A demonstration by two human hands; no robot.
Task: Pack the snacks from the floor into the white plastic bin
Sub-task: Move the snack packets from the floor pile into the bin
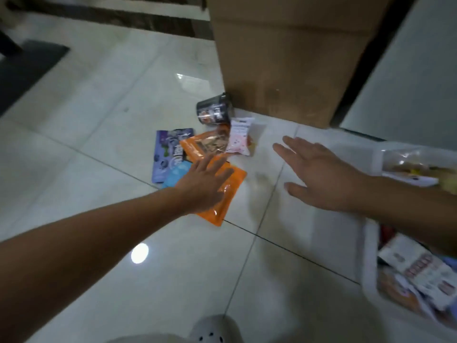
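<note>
Left hand (202, 186) flat, fingers straight, over the near orange pouch (233, 191). Right hand (319, 174) spread, empty, above the floor (99, 120). Snacks (205, 144) clustered by the box (284, 70); bin (369, 263) at your right. Hook your fingers under the pouch's edge, since slick film may slide. Bin cut off, contents blurred; palm contact unclear.

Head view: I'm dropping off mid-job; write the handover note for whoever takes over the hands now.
Left hand: open, spread over the near orange pouch; contact unclear.
Right hand: open, empty, above the floor.
Done: several packed snacks already in the white bin, at right.
Left on the floor: near orange pouch, far orange pouch, purple packet, blue packet, pink packet, black cup on its side by the cardboard box.
</note>
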